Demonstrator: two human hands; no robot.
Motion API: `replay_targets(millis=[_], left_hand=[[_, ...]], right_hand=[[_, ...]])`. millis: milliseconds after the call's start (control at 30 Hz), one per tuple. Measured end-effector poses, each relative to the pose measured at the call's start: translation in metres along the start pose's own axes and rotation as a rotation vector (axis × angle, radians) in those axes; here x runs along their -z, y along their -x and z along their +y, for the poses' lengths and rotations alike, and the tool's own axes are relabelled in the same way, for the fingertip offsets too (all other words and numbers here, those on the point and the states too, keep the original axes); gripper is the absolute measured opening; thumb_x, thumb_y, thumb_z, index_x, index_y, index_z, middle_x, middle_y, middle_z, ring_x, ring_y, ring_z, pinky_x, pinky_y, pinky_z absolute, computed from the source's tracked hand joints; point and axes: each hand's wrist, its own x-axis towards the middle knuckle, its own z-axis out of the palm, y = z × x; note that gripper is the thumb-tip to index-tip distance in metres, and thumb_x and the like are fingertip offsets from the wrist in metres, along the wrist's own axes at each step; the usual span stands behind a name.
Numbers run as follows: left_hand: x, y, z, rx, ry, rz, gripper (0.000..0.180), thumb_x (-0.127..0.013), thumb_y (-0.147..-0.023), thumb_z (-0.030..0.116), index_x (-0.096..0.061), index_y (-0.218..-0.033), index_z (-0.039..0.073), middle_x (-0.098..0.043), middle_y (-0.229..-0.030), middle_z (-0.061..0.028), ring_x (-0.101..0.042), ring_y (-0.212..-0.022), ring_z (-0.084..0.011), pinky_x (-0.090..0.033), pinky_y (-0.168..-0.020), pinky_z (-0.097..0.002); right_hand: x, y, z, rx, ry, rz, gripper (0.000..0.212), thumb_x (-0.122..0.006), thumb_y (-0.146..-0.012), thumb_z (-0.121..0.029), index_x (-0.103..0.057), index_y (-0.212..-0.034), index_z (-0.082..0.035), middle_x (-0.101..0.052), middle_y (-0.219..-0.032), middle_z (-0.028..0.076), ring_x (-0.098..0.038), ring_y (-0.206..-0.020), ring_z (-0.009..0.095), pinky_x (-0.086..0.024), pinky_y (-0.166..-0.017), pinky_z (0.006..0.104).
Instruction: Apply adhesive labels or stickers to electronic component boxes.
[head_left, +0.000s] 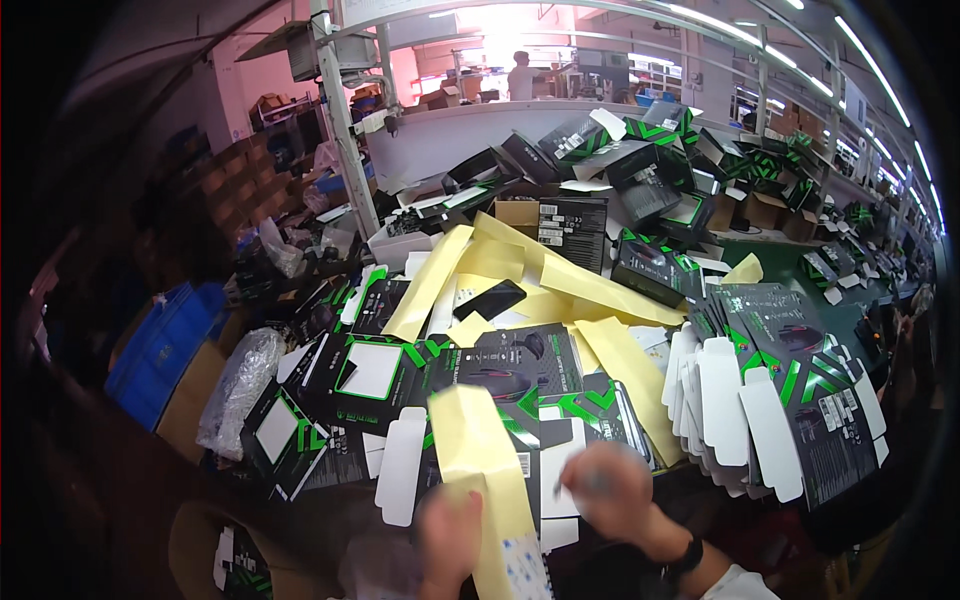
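Note:
My left hand [450, 532] is at the lower middle, blurred, its fingers closed on the edge of a long folded yellow card strip [480, 450]. The strip reaches away from me over the boxes, with small blue marks near its close end. To the right of it, apart from the strip, my right hand [608, 488] is curled and smeared by motion. Something small and greyish shows at its fingers, too blurred to name. Beyond both hands lies a flattened black-and-green printed box [515, 370]. A white-flapped carton part [404, 465] sits beside my left hand.
More yellow card pieces [610, 295] and a small black box [488, 298] lie farther back. Flattened cartons [790, 350] are stacked at right. Black-and-green boxes [645, 180] heap up behind. Bubble wrap [240, 390] and a blue crate [165, 345] stand left. A person [521, 77] is far off.

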Motion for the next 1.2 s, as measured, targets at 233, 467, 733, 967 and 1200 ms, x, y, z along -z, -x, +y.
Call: replay_targets(millis=[233, 467, 733, 967, 1200], left_hand=[[0.006, -0.033, -0.039, -0.076, -0.32, 0.054, 0.024, -0.058, -0.095, 0.014, -0.061, -0.106, -0.007, -0.068, -0.088, -0.0075, -0.062, -0.074, -0.0094, -0.05, -0.065, -0.0249], [0.009, -0.034, -0.041, -0.052, -0.373, 0.054, 0.024, -0.058, -0.094, 0.015, -0.062, -0.105, -0.007, -0.068, -0.088, -0.0077, -0.062, -0.075, -0.0094, -0.05, -0.066, -0.0245], [0.011, -0.033, -0.044, -0.067, -0.319, 0.075, 0.021, -0.056, -0.092, 0.009, -0.06, -0.106, -0.006, -0.067, -0.092, -0.0083, -0.062, -0.077, -0.01, -0.05, -0.068, -0.0246], [0.013, -0.03, -0.037, -0.102, -0.122, -0.154, 0.042, -0.056, -0.077, 0.0, -0.048, -0.119, -0.003, -0.061, -0.107, -0.0095, -0.06, -0.091, -0.0124, -0.05, -0.076, -0.0252], [0.036, 0.014, 0.012, -0.095, -0.279, -0.182, 0.03, -0.055, -0.089, 0.003, -0.054, -0.118, -0.004, -0.061, -0.111, -0.0121, -0.059, -0.1, -0.0223, -0.05, -0.084, -0.0329]], right_hand=[[0.0, -0.023, 0.085, -0.451, 0.08, -0.148, 0.017, -0.071, -0.081, -0.008, -0.06, -0.093, -0.003, -0.062, -0.078, 0.002, -0.057, -0.067, 0.006, -0.045, -0.059, 0.0214], [-0.013, -0.036, 0.095, -0.333, 0.366, -0.277, 0.031, -0.071, -0.077, -0.008, -0.057, -0.104, -0.002, -0.062, -0.09, 0.015, -0.062, -0.085, 0.034, -0.049, -0.074, 0.0394], [-0.019, -0.015, 0.066, -0.163, 0.538, -0.015, 0.033, -0.064, -0.081, -0.005, -0.055, -0.112, -0.001, -0.058, -0.101, 0.018, -0.06, -0.071, 0.034, -0.047, -0.065, 0.0437], [-0.046, 0.039, 0.012, -0.186, 0.44, -0.163, 0.042, -0.057, -0.083, -0.005, -0.048, -0.124, -0.001, -0.052, -0.125, 0.023, -0.055, -0.112, 0.036, -0.043, -0.095, 0.0423], [-0.033, 0.013, -0.009, -0.572, -0.048, -0.246, 0.049, -0.058, -0.088, -0.007, -0.04, -0.133, -0.007, -0.064, -0.096, 0.017, -0.065, -0.088, 0.022, -0.049, -0.08, 0.032]])
